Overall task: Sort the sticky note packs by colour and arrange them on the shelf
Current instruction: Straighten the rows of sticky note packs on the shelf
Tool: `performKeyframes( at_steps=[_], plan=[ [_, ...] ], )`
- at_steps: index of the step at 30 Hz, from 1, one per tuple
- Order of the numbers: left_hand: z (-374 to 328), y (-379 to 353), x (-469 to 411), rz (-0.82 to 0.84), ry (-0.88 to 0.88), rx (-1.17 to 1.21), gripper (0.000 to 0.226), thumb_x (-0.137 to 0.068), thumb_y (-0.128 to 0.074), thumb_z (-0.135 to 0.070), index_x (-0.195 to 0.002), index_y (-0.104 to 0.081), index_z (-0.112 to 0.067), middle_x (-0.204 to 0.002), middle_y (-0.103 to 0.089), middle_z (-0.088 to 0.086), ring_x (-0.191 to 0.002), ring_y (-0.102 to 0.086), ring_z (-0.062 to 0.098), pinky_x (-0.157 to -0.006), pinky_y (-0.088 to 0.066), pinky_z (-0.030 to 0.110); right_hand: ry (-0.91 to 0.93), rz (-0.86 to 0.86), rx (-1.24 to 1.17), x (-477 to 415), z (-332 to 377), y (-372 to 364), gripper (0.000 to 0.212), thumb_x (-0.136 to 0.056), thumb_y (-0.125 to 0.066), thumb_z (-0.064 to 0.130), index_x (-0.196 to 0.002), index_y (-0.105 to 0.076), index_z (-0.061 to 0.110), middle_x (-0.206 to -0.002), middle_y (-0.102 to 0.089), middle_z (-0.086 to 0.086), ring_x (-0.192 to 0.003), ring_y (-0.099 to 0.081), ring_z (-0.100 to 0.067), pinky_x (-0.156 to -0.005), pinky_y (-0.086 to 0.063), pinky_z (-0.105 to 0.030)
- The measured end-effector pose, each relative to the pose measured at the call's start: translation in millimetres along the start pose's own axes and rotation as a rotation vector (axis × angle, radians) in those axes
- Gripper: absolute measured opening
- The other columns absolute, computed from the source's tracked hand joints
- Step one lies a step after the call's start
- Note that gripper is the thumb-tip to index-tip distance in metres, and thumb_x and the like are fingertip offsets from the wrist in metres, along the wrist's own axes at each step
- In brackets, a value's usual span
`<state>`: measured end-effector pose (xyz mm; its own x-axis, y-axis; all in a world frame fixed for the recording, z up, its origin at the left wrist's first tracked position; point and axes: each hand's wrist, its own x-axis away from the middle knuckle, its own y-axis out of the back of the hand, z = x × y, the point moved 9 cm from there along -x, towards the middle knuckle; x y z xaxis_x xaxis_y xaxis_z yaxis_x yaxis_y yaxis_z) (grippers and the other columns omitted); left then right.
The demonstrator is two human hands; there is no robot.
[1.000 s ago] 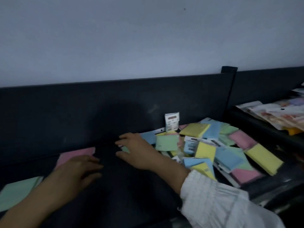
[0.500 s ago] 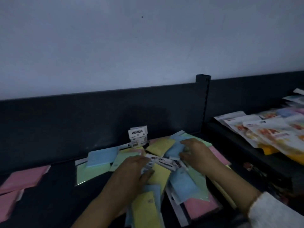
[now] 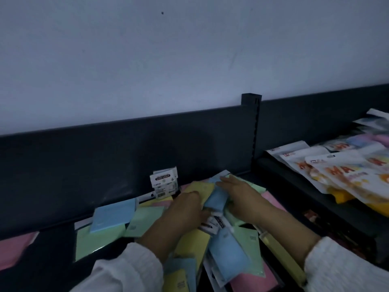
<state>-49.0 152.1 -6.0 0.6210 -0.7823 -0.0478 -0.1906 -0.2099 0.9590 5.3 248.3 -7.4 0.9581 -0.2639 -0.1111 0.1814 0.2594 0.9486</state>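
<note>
The pile [image 3: 193, 243] is being sifted. The right grip [image 3: 242, 197] is laid flat, released; the left grip [image 3: 185, 209] cannot be judged. One colour must be picked out next.

Left pink pack [image 3: 13, 250] cut off; rt pouches [image 3: 345, 171] blurred.

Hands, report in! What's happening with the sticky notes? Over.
Left hand dug into the pile, grip unclear. Right hand flat on top. Blue pack between them. Colours jumbled, pink packs apart at left.
</note>
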Motion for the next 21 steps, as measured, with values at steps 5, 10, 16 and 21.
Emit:
performKeyframes(
  at_steps=[5,10,16,21],
  plan=[
    [1,3,-9,-0.057,-0.005,-0.076,0.020,-0.087,-0.052,-0.026,-0.088,-0.057,-0.007,-0.096,-0.064,0.013,-0.082,-0.058,0.023,-0.062,-0.032,0.024,-0.017,-0.038,0.052,-5,-7,-4,0.059,-0.083,-0.045,0.003,-0.141,-0.035,0.011,-0.132,-0.052,-0.015,-0.117,-0.052,-0.029,-0.098,-0.041,-0.036],
    [12,36,-13,-0.263,0.022,-0.064,0.023,-0.095,-0.039,-0.016,-0.106,-0.055,-0.005,-0.097,-0.065,0.014,-0.090,-0.061,0.027,-0.068,-0.039,0.029,-0.033,-0.101,0.065,-11,-14,-1,0.069,-0.088,-0.049,0.012,-0.148,-0.019,0.023,-0.136,-0.051,-0.006,-0.120,-0.051,-0.025,-0.097,-0.041,-0.031],
    [57,88,11,-0.506,0.122,0.489,0.018,-0.093,-0.046,-0.018,-0.088,-0.060,-0.008,-0.076,-0.065,0.007,-0.057,-0.057,0.012,-0.047,-0.046,0.017,0.029,0.033,0.062,-17,-7,-14,0.060,-0.088,-0.055,0.028,-0.144,-0.033,0.023,-0.155,-0.022,-0.003,-0.141,-0.024,-0.018,-0.114,-0.024,-0.033],
    [73,101,42,-0.554,0.177,0.539,0.001,-0.083,-0.061,-0.013,-0.085,-0.061,-0.013,-0.070,-0.064,-0.004,-0.058,-0.059,0.001,-0.051,-0.050,0.021,0.077,0.035,0.055,-17,4,-15,0.054,-0.091,-0.051,0.021,-0.143,-0.037,0.021,-0.151,-0.032,0.000,-0.138,-0.031,-0.015,-0.111,-0.026,-0.024]
  ],
)
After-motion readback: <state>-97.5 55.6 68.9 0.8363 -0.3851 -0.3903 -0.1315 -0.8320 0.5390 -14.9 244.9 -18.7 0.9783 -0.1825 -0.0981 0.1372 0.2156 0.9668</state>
